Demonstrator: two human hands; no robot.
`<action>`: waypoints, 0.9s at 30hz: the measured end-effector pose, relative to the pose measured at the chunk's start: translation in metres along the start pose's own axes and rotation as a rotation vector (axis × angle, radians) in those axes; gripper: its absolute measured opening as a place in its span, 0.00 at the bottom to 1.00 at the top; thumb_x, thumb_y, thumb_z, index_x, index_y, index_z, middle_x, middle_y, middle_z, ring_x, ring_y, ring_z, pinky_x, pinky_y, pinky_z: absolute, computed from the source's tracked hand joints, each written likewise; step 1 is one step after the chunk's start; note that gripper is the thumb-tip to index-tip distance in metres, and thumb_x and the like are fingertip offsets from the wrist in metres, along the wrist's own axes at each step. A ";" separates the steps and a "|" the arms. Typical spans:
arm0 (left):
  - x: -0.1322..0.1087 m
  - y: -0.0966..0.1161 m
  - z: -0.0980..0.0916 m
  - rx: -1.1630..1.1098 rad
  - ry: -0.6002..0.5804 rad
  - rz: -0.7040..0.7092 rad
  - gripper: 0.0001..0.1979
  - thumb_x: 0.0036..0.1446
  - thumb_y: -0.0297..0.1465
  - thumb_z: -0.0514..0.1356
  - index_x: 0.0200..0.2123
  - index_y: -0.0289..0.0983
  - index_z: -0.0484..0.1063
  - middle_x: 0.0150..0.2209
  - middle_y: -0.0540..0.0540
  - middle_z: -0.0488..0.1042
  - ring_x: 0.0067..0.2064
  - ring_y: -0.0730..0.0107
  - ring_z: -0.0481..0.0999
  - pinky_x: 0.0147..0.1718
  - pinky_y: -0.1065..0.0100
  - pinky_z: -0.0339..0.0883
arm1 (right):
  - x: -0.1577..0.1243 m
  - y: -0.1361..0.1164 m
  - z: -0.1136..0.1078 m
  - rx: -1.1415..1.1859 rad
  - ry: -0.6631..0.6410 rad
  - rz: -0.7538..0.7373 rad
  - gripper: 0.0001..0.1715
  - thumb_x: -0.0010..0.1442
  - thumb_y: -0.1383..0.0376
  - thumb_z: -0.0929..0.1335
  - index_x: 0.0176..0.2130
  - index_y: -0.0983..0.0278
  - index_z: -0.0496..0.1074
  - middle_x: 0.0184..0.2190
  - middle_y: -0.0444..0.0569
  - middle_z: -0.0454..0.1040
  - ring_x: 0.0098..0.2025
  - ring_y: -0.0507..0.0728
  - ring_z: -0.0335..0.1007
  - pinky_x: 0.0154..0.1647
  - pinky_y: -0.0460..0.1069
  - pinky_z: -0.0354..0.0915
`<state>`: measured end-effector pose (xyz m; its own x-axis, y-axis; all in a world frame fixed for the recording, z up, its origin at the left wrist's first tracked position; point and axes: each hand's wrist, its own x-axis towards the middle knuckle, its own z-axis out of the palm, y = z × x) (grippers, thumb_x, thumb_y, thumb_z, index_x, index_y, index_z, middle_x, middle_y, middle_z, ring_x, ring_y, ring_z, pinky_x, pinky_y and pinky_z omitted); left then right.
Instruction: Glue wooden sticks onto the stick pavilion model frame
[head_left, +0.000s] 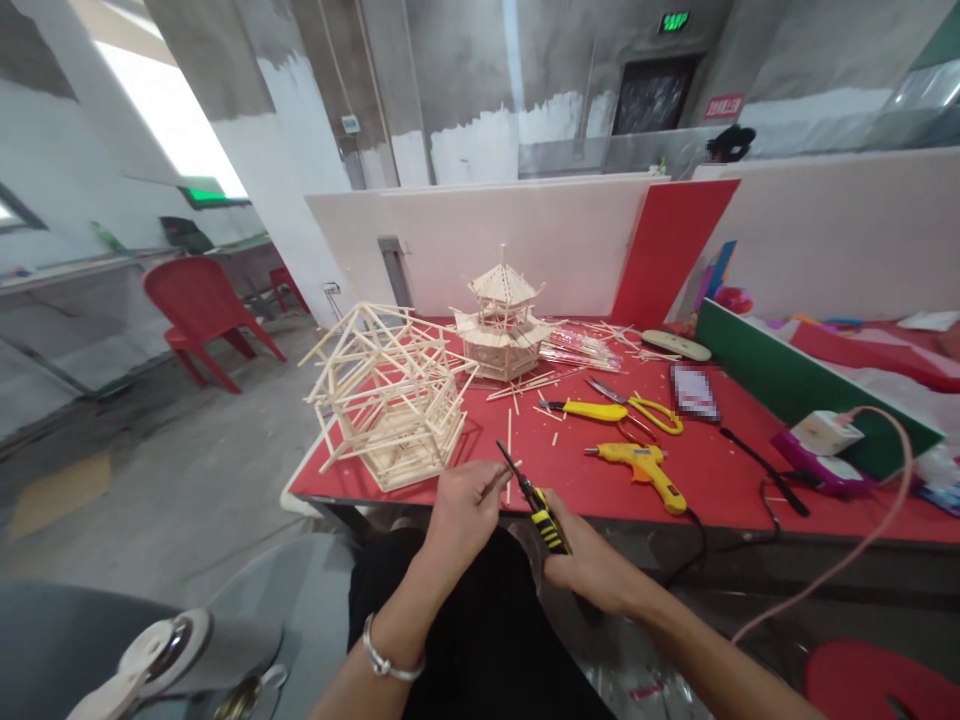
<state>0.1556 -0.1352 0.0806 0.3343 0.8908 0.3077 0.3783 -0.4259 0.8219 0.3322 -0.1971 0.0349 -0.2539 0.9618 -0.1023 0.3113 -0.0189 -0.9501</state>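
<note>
My right hand (pixel 589 560) is closed around the black-and-yellow handles of a pair of pliers (pixel 549 522). Their dark jaws point up and to the left, beside the fingertips of my left hand (pixel 466 508). That hand is pinched on a thin wooden stick (pixel 514 466), of which only a short end shows. Just beyond, at the left of the red table, stands an open pavilion frame (pixel 390 420) built of wooden sticks. Further back is a more finished two-tier pavilion model (pixel 504 335) with slatted roofs.
A yellow glue gun (pixel 645 470), a yellow utility knife (pixel 595 410) and yellow-handled scissors (pixel 656 412) lie to the right on the red table (pixel 525 485). Loose sticks (pixel 585 350) are scattered behind. A green board (pixel 795 385) and a power strip (pixel 832 470) stand at the right.
</note>
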 end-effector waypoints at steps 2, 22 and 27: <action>0.001 0.000 0.001 -0.090 -0.057 -0.098 0.17 0.59 0.36 0.56 0.20 0.38 0.68 0.15 0.51 0.63 0.20 0.72 0.63 0.24 0.71 0.54 | 0.000 -0.002 -0.002 0.032 -0.021 -0.028 0.45 0.40 0.74 0.63 0.59 0.61 0.56 0.44 0.44 0.68 0.42 0.55 0.64 0.41 0.49 0.60; 0.013 -0.013 -0.003 -0.729 -0.346 -0.541 0.16 0.47 0.41 0.66 0.24 0.35 0.67 0.16 0.54 0.67 0.10 0.86 0.51 0.09 0.76 0.37 | 0.008 0.005 -0.016 -0.074 -0.052 -0.057 0.45 0.40 0.74 0.64 0.59 0.62 0.58 0.47 0.47 0.69 0.45 0.58 0.65 0.47 0.52 0.61; 0.016 -0.014 -0.008 -0.830 -0.399 -0.573 0.15 0.47 0.40 0.66 0.28 0.34 0.71 0.16 0.54 0.67 0.10 0.87 0.49 0.09 0.77 0.37 | 0.009 -0.005 -0.022 -0.113 -0.078 -0.087 0.46 0.40 0.73 0.65 0.60 0.62 0.56 0.52 0.49 0.67 0.50 0.59 0.63 0.51 0.53 0.59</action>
<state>0.1491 -0.1137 0.0781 0.6070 0.7438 -0.2797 -0.0845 0.4104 0.9080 0.3488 -0.1818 0.0457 -0.3536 0.9342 -0.0477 0.3848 0.0988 -0.9177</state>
